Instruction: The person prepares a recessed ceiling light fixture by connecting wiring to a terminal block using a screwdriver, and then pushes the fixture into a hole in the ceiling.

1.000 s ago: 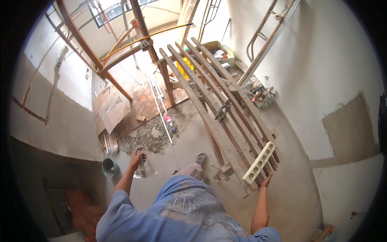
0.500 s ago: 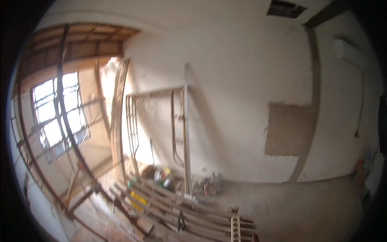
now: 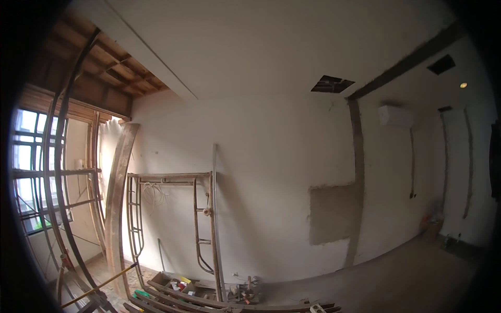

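Note:
Neither of my hands shows in the head view. Nearest to me, at the lower edge, lie several long dark slats (image 3: 193, 301) side by side, cut off by the picture's rim. A pale piece with holes (image 3: 317, 309) sits at their right end, only its top in sight. Behind the slats, an open box (image 3: 166, 280) of mixed items stands on the floor. A rusty scaffold frame (image 3: 210, 237) leans by the white wall, with a straight light metal bar (image 3: 215, 219) upright beside it.
Tall scaffold poles (image 3: 59, 151) and a wide wooden plank (image 3: 120, 203) rise at the left, before a bright window (image 3: 27, 156). Small clutter (image 3: 249, 292) lies at the wall's foot. A wall air conditioner (image 3: 395, 116) hangs at right; the ceiling has a dark opening (image 3: 332, 84).
My view has tilted up and turned right. The slats have sunk to the lower edge, and the pliers on them have left the picture. More ceiling and right-hand wall now show.

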### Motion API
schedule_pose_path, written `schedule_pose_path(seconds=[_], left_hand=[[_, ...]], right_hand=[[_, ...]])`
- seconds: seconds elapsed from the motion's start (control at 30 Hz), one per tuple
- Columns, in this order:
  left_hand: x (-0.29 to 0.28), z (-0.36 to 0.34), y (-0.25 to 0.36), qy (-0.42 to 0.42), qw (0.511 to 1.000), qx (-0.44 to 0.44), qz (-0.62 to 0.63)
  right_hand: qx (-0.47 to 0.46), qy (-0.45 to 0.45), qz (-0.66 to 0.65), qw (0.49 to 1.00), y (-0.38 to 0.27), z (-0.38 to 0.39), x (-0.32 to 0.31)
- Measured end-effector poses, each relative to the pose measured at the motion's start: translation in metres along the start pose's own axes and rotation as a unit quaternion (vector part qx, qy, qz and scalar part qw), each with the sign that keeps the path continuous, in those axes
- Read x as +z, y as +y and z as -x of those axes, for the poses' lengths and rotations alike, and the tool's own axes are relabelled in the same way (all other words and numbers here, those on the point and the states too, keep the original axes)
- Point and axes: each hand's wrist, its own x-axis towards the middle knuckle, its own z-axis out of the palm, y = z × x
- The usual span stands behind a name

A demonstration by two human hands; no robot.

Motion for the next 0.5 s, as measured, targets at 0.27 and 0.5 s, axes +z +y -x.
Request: schedule_pose_path(seconds=[0.27, 0.5], left_hand=[[0.042, 0.072, -0.105, -0.111, 0.991, -0.052, 0.053], [0.069, 0.241, -0.216, -0.158, 0.961, -0.216, 0.069]], right_hand=[[-0.031, -0.01, 0.11, 0.993, -0.095, 0.176, -0.254], [0.07, -0.169, 0.166, 0.969, -0.118, 0.314, -0.36]])
